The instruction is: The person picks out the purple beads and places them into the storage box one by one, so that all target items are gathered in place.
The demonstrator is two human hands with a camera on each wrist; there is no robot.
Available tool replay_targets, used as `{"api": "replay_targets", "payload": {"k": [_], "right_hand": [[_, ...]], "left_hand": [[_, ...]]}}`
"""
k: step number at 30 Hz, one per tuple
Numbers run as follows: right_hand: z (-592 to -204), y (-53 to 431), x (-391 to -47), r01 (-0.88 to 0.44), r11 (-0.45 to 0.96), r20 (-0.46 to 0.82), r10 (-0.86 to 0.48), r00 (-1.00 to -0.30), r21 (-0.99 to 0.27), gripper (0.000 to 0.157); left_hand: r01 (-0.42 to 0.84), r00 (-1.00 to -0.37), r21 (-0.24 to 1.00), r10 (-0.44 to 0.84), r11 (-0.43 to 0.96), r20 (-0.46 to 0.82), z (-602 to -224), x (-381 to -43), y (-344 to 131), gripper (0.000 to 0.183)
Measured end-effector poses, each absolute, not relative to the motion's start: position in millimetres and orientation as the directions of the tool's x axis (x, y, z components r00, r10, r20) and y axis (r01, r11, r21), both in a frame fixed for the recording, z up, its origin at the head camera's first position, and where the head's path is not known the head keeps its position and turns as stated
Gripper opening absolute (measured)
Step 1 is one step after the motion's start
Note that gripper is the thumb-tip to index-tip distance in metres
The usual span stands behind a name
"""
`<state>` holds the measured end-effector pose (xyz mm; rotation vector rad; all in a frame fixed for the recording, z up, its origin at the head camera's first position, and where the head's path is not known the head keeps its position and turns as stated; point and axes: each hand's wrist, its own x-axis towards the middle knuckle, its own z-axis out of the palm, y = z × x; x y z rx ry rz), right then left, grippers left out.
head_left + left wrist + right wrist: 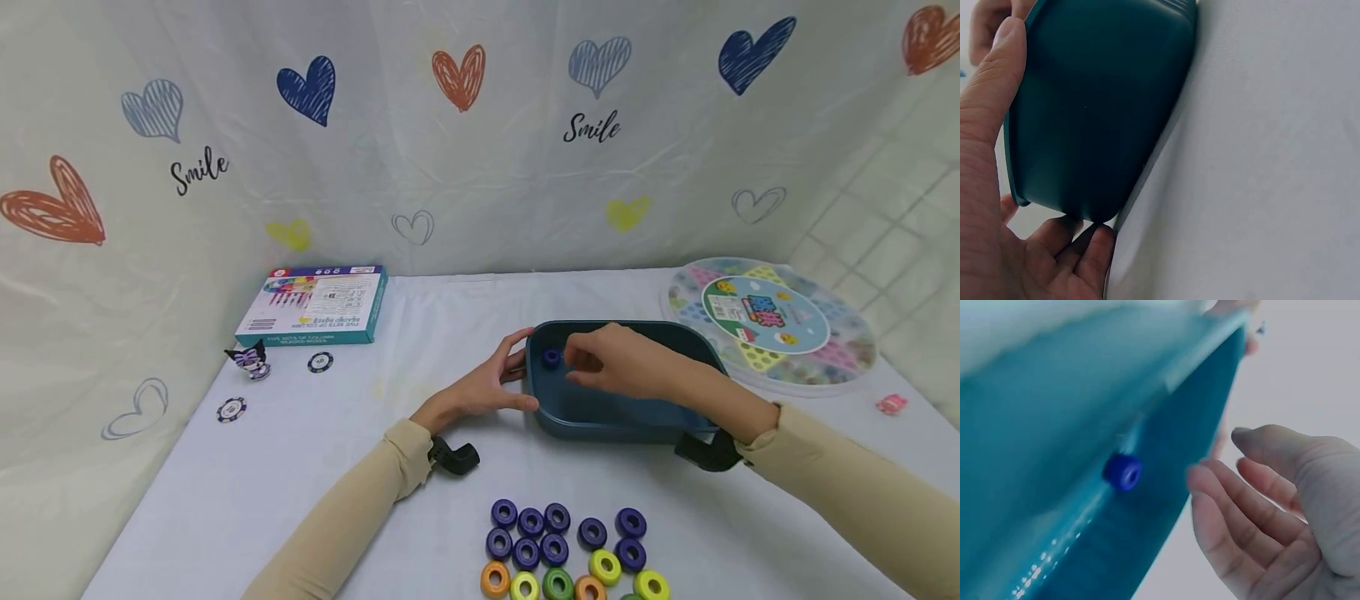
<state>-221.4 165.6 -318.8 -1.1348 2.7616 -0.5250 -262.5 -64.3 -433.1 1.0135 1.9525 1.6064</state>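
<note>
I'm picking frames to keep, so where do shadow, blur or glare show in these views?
Head view: a soft shadow on the white tablecloth in front of the teal tub; left wrist view: the tub's outer wall looks dark; right wrist view: near rim blurred, bright glints inside, white behind the right hand looks washed out.

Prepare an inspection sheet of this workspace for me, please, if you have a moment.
Surface: white cloth.
Work items: blue-green bin with one purple ring inside; more purple rings, orange rings, yellow rings and green rings loose on the cloth.
Clutter: flat box, figurine, two chips, round packaged set, pink trinket.
Hands: left hand holds the bin's end; right hand is over the bin, holding nothing visible.
Cables: nothing seen.
Surroundings: curtain printed with hearts.
</note>
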Motion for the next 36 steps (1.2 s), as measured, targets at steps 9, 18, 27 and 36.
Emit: {"api": "replay_targets", "payload": {"k": [9,18,27,36], "right_hand": [[-321.1,175.3,-160.4,-0.694,0.563,0.097,-0.741,-0.664,-0.448,0.005],[-351.5,202.8,-130.7,-0.509,0.534,-0.179,-0.788,-0.589,-0.675,0.013],[-376.2,220.7,-125.8,-0.459,0.453,-0.181,-0.834,-0.521,-0.764,0.018],[-390.0,234.7,-126.5,-0.355,0.388,-0.184,-0.852,-0.49,-0.851,0.024]], "left_hand": [[0.274,-0.647,0.96,0.749,0.057,0.14,-434.1,-263.0,-65.2,0.1],[0.272,-0.635,0.961,0.759,0.046,0.144,-429.5,-263.2,-65.4,0.102],[0.252,-0.611,0.967,0.782,0.041,0.127,-406.0,-252.2,-66.4,0.104],[0.28,-0.622,0.959,0.768,0.035,0.153,-407.0,-250.0,-64.9,0.104]]}}
